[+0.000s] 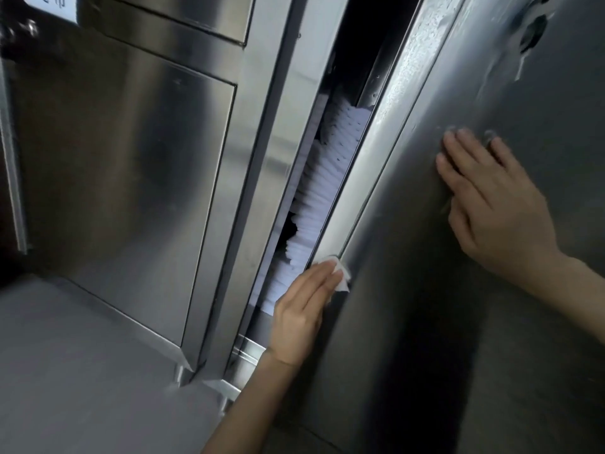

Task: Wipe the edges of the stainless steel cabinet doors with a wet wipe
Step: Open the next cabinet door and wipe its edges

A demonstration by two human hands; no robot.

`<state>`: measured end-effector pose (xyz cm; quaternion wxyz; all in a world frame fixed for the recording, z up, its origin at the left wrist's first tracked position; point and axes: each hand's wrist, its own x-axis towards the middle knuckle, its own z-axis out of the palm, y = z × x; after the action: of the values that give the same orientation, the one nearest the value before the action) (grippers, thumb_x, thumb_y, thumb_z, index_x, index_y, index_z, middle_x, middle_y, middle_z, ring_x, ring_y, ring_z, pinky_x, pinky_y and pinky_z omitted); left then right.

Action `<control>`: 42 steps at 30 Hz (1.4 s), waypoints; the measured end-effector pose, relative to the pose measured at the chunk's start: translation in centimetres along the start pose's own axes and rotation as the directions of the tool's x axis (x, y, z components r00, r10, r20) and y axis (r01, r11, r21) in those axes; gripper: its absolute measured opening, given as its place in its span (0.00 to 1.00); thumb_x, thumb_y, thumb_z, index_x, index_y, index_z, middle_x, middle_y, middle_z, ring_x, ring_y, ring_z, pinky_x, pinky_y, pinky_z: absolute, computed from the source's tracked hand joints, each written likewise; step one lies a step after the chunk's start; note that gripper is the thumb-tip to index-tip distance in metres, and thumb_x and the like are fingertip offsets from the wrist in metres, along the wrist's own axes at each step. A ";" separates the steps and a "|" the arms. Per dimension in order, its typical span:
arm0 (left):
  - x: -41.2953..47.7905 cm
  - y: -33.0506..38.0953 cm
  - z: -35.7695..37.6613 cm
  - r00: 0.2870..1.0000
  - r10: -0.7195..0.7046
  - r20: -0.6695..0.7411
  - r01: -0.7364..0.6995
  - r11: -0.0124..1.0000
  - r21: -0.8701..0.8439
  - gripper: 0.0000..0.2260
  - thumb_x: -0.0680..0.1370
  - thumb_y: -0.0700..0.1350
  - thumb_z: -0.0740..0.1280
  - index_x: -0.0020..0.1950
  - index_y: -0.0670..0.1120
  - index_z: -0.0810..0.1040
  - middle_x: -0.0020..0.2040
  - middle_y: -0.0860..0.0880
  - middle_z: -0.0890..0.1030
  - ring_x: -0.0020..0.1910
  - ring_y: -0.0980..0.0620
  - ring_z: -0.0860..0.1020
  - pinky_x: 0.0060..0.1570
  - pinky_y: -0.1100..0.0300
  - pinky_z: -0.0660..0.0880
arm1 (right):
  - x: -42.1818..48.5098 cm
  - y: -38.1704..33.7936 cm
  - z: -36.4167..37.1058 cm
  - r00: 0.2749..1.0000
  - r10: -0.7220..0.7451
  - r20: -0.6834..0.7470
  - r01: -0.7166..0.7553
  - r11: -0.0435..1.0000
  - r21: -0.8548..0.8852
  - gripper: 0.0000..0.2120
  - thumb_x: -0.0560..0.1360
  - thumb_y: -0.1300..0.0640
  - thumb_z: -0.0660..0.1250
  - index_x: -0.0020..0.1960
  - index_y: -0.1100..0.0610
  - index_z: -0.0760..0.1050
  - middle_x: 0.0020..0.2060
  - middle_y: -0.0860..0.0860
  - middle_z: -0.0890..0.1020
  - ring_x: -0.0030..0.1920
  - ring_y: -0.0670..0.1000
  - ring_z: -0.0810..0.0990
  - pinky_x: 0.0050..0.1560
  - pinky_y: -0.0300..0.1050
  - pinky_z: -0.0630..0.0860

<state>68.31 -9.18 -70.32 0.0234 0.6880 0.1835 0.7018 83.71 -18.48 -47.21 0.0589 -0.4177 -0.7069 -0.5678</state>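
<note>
Along the near, low part of the door edge point(330, 224) the wipe point(340, 278) is pressed by the left hand point(301, 319); the door point(491, 290) stands slightly ajar, so a narrow gap point(314, 191) is left between it and the frame point(262, 158); a stack of white sheets point(314, 198) is seen inside that gap; a second, shut door point(124, 175) lies to the left, above the grey floor point(82, 371).

Risks can be judged from this; the wipe is held only under the fingertips, so it could be dragged off by the sharp fold of the edge, or slid into the gap and lost among the sheets; the sheets could be wetted if the wipe is run too far inward; fingers could be nipped if the door is pushed shut by the right hand point(491, 204) while the left is on the edge; the far, upper stretch of the edge looks spotted with residue and could be missed if only the lower part is covered.

The left hand is held nearly flat, fingers together and extended, with the wipe pinned beneath them against the metal; only a small white corner of the wipe is shown. The right hand is spread open and laid palm-down on the door face, further up, nothing being held in it; the door seems to be steadied by it.
</note>
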 end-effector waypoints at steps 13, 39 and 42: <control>1.0 -0.8 -1.6 0.984 0.135 0.115 -0.148 0.982 0.114 0.17 0.74 0.27 0.70 0.62 0.36 0.79 0.64 0.43 0.78 0.65 0.48 0.76 0.65 0.54 0.73 | 0.0 0.1 0.3 1.000 -0.018 -0.023 0.017 0.999 -0.034 0.21 0.76 0.66 0.55 0.68 0.70 0.66 0.69 0.66 0.66 0.71 0.63 0.64 0.72 0.61 0.59; 2.3 -2.1 -1.1 0.996 0.078 0.031 -0.080 0.994 0.081 0.17 0.74 0.27 0.70 0.62 0.35 0.78 0.66 0.40 0.76 0.68 0.45 0.73 0.68 0.53 0.70 | 0.0 0.0 0.1 1.000 -0.015 -0.026 0.014 1.000 -0.016 0.21 0.77 0.65 0.54 0.68 0.70 0.66 0.70 0.66 0.65 0.71 0.63 0.63 0.70 0.62 0.60; 1.3 -2.2 -1.1 1.000 0.016 0.015 -0.018 0.995 0.098 0.15 0.70 0.27 0.74 0.56 0.35 0.82 0.63 0.39 0.78 0.62 0.46 0.79 0.67 0.62 0.70 | -0.1 0.1 0.2 1.000 -0.017 -0.027 0.017 1.000 -0.002 0.21 0.77 0.65 0.54 0.68 0.70 0.65 0.70 0.66 0.65 0.72 0.63 0.63 0.70 0.62 0.60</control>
<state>66.65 -6.98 -69.70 -0.0151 0.6948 0.2120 0.6871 83.94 -18.32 -47.21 0.0633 -0.4042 -0.7091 -0.5743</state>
